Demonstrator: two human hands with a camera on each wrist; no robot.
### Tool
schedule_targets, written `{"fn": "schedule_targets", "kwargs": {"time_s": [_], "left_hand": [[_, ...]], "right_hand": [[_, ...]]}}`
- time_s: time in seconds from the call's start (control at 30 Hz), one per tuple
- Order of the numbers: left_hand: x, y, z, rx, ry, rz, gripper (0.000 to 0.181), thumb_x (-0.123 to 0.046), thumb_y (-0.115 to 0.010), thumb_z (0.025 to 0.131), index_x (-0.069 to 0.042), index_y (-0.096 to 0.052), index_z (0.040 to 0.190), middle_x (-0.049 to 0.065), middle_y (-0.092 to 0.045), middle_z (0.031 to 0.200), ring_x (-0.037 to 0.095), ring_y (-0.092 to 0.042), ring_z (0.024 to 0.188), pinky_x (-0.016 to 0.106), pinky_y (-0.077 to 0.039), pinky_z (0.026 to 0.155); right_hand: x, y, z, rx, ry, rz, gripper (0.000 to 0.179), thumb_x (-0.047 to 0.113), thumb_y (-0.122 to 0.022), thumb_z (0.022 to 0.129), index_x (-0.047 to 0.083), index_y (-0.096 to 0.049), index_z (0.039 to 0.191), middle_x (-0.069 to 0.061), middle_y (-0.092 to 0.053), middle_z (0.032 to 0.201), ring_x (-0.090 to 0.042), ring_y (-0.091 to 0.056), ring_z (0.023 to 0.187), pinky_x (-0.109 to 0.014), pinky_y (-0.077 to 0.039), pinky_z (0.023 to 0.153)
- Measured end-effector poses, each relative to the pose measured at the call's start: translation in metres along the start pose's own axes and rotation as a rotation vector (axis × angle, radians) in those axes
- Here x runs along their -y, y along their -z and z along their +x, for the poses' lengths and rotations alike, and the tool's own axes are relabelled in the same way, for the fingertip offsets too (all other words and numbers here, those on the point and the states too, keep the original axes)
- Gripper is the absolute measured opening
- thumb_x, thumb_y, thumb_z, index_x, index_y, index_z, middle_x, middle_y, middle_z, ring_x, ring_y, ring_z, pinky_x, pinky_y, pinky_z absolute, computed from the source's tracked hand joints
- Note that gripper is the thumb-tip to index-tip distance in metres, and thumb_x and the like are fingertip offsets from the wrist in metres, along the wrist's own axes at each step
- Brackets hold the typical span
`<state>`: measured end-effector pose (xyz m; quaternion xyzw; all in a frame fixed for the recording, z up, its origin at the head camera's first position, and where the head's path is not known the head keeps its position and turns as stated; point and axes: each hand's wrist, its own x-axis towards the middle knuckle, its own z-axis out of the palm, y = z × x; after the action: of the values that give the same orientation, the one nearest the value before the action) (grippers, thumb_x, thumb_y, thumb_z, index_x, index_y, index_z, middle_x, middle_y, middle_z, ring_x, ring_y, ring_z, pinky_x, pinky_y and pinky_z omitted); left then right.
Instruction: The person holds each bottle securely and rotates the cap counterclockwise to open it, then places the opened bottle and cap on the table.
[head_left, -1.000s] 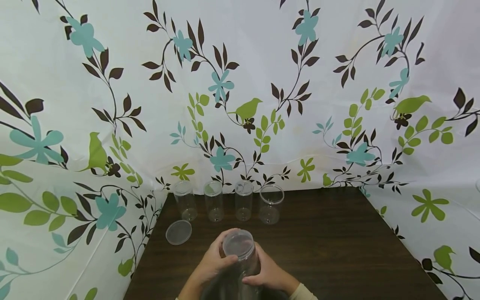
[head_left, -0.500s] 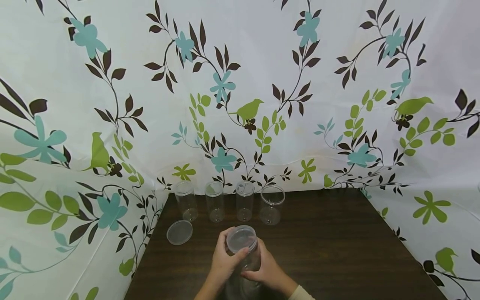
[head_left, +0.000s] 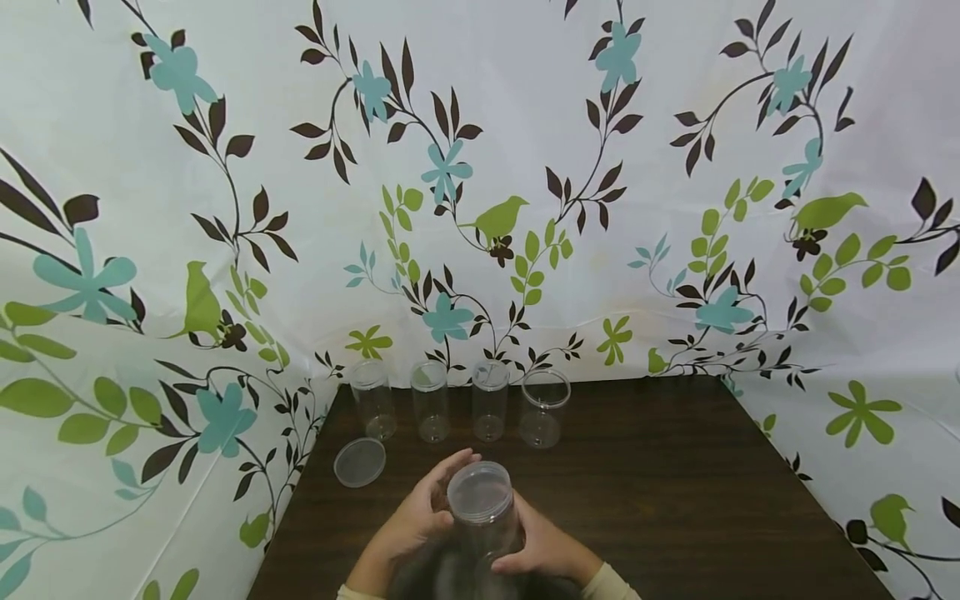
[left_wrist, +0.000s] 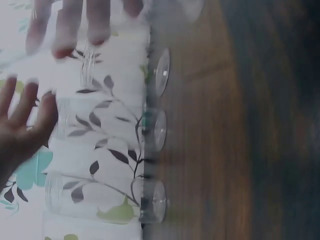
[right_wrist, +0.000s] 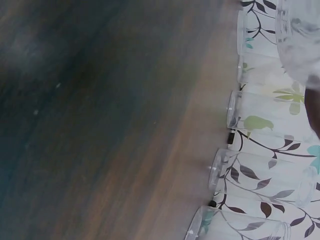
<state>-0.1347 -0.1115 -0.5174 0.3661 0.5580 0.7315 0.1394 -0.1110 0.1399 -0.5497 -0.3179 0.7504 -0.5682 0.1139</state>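
Observation:
A clear plastic jar [head_left: 491, 537] with a clear lid [head_left: 480, 492] on top is upright near the table's front. My right hand [head_left: 546, 546] grips its side, the thumb across the front. My left hand [head_left: 411, 521] is beside the lid, thumb off it and fingers loosely extended behind; whether a fingertip touches is unclear. The left wrist view shows outstretched fingers [left_wrist: 70, 27] at the top. In the right wrist view, part of the held jar [right_wrist: 302, 45] shows at the upper right corner above a finger [right_wrist: 313, 107].
Three lidded-looking clear jars [head_left: 430, 404] stand in a row at the table's back edge. Right of them is a jar with an open-looking rim [head_left: 546, 406]. A loose clear lid [head_left: 360, 462] lies on the dark wood table [head_left: 675, 483]. A patterned curtain [head_left: 645, 250] hangs behind.
My left hand held the lid's edge with its thumb half a second ago; it has since loosened and drawn left. The jar has lowered slightly, still in my right hand.

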Motion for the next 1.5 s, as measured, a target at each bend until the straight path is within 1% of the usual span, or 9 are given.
{"fn": "schedule_targets", "kwargs": {"time_s": [0.13,0.27,0.4,0.6,0.67,0.8,1.0,1.2,1.5], "left_hand": [[-0.004,0.004,0.000,0.115,0.067,-0.065,0.093,-0.049,-0.071,0.093,0.004,-0.028,0.156,0.010,-0.043,0.157,0.025,-0.047,0.138,0.033,-0.040,0.110],[-0.005,0.002,-0.002,0.100,0.108,-0.032,0.088,-0.046,-0.073,0.092,0.002,-0.033,0.154,0.013,-0.050,0.150,0.025,-0.052,0.131,0.034,-0.045,0.104],[-0.001,-0.006,-0.001,-0.050,0.114,0.086,0.079,-0.035,-0.077,0.092,0.002,-0.037,0.150,0.018,-0.052,0.141,0.022,-0.059,0.120,0.033,-0.050,0.096],[0.007,-0.038,0.011,-0.483,0.166,0.278,0.072,-0.015,-0.086,0.081,-0.002,-0.046,0.139,0.016,-0.058,0.128,0.022,-0.061,0.109,0.029,-0.052,0.088],[0.008,-0.047,0.015,-0.578,0.176,0.312,0.072,-0.014,-0.087,0.079,-0.004,-0.047,0.137,0.013,-0.060,0.126,0.023,-0.060,0.109,0.029,-0.052,0.088],[0.010,-0.055,0.020,-0.682,0.172,0.370,0.072,-0.014,-0.090,0.075,-0.003,-0.050,0.134,0.011,-0.062,0.122,0.022,-0.061,0.106,0.029,-0.052,0.086],[0.012,-0.058,0.021,-0.738,0.182,0.377,0.070,-0.017,-0.090,0.075,-0.004,-0.051,0.132,0.010,-0.063,0.120,0.020,-0.061,0.106,0.028,-0.051,0.087],[0.011,-0.049,0.015,-0.629,0.187,0.360,0.081,-0.021,-0.088,0.079,-0.002,-0.043,0.144,0.017,-0.056,0.136,0.024,-0.057,0.117,0.029,-0.049,0.090],[0.003,-0.004,0.004,-0.075,0.094,0.060,0.099,-0.050,-0.073,0.091,0.003,-0.021,0.156,0.027,-0.029,0.157,0.020,-0.048,0.133,0.029,-0.045,0.103]], "right_hand": [[0.000,0.001,0.000,0.133,0.006,0.109,0.106,0.018,-0.082,0.083,0.010,-0.011,0.162,-0.014,-0.036,0.157,-0.018,-0.039,0.141,-0.030,-0.034,0.112],[0.000,0.000,0.000,0.153,0.009,0.129,0.102,0.017,-0.082,0.085,0.014,-0.014,0.161,-0.011,-0.039,0.155,-0.020,-0.041,0.139,-0.032,-0.036,0.111],[0.000,-0.003,0.002,-0.003,-0.003,-0.017,0.099,0.019,-0.086,0.081,0.017,-0.024,0.158,-0.008,-0.043,0.153,-0.019,-0.043,0.137,-0.032,-0.036,0.111],[-0.010,-0.014,0.009,-0.269,0.037,-0.210,0.099,0.028,-0.091,0.076,0.005,-0.031,0.152,-0.013,-0.050,0.147,-0.026,-0.052,0.131,-0.035,-0.043,0.108],[-0.012,-0.017,0.011,-0.323,0.029,-0.255,0.101,0.032,-0.092,0.074,0.004,-0.032,0.151,-0.013,-0.051,0.147,-0.028,-0.053,0.130,-0.037,-0.044,0.107],[-0.011,-0.021,0.012,-0.387,0.017,-0.312,0.102,0.033,-0.093,0.071,0.001,-0.035,0.149,-0.015,-0.054,0.144,-0.031,-0.056,0.127,-0.041,-0.046,0.105],[-0.010,-0.022,0.012,-0.415,-0.011,-0.346,0.102,0.032,-0.095,0.068,0.000,-0.038,0.147,-0.015,-0.055,0.141,-0.030,-0.056,0.125,-0.044,-0.048,0.102],[-0.011,-0.019,0.011,-0.396,0.001,-0.386,0.101,0.034,-0.095,0.070,0.000,-0.038,0.146,-0.016,-0.056,0.140,-0.030,-0.057,0.125,-0.045,-0.049,0.101],[-0.004,-0.006,0.002,-0.108,0.025,-0.124,0.104,0.025,-0.091,0.076,0.010,-0.028,0.156,-0.011,-0.047,0.150,-0.022,-0.046,0.137,-0.033,-0.036,0.112]]}}
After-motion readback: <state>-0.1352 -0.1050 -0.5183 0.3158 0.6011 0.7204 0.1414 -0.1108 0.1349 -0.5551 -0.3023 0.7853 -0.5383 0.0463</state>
